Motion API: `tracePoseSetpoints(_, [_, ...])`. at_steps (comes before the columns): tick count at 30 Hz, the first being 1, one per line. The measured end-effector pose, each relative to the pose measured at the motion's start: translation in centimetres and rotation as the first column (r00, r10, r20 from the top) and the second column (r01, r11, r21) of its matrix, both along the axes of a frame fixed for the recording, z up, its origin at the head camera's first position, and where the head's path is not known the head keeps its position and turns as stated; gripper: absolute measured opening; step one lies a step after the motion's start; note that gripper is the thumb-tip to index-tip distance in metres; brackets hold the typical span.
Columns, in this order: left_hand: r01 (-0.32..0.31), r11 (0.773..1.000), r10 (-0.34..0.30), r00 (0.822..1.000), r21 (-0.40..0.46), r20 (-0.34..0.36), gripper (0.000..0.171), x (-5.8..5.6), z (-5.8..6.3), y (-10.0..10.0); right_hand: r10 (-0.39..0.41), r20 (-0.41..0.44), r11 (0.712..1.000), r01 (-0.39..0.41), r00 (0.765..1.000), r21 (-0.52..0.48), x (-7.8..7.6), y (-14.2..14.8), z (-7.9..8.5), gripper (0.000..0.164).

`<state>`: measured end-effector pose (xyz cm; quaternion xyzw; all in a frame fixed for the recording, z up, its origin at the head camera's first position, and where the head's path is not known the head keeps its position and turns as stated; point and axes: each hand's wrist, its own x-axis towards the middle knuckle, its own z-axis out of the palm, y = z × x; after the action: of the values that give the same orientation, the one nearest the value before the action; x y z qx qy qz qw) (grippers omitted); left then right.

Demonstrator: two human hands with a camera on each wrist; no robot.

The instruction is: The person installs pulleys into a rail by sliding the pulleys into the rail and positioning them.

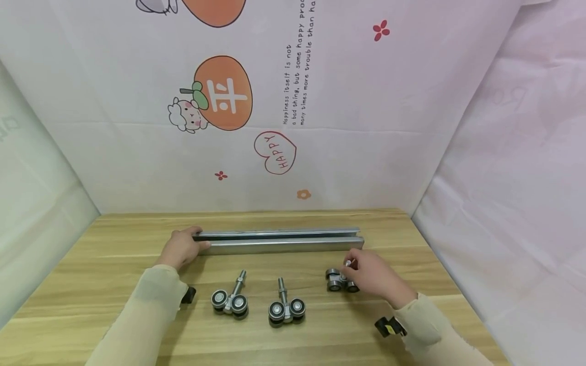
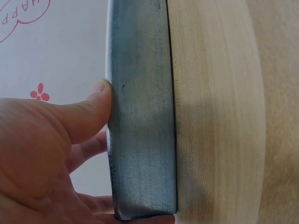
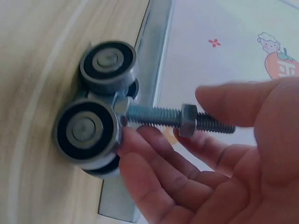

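My left hand (image 1: 179,249) grips the left end of a metal channel rail (image 1: 284,247) that lies on the wooden table with its slot facing up. In the left wrist view the thumb presses the upper edge of the rail (image 2: 142,116), with fingers behind and under its end. At the rail's right end, my right hand (image 1: 373,272) holds a four-wheeled roller trolley (image 1: 334,284). The right wrist view has its threaded bolt (image 3: 156,115) and nut (image 3: 188,120) between thumb and fingers, fingertips close beside the wheels (image 3: 85,130).
Two more roller trolleys, one on the left (image 1: 220,299) and one in the middle (image 1: 297,308), stand on the table (image 1: 256,345) in front of the rail, bolts pointing away from me. A printed white cloth (image 1: 357,127) hangs behind the table, with white cloth along both sides.
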<state>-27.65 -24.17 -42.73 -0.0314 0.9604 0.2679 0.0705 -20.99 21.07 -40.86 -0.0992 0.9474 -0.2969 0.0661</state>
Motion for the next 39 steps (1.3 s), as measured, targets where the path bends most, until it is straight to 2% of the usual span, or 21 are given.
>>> tracePoseSetpoints(8, [0.002,1.000,-0.002,1.000,-0.008,-0.009,0.064,0.0,-0.1,-0.2,-0.019,-0.020,0.998,0.017,1.000,-0.054,0.3,0.0,-0.6,0.009])
tracePoseSetpoints(14, [0.004,1.000,-0.004,1.000,-0.007,-0.010,0.064,-0.1,-0.1,-0.2,0.026,-0.065,0.998,-0.030,0.998,-0.058,0.1,0.2,-1.0,0.007])
tracePoseSetpoints(25, [0.005,1.000,-0.005,1.000,-0.010,-0.008,0.065,0.1,0.0,-0.3,0.118,-0.123,0.993,-0.120,0.985,-0.008,-0.3,0.9,-1.0,0.015])
tracePoseSetpoints(39, [0.003,1.000,-0.003,1.000,0.000,0.006,0.066,0.0,0.0,-0.3,0.072,-0.134,0.997,-0.068,0.988,0.029,-0.3,1.5,-0.2,0.021])
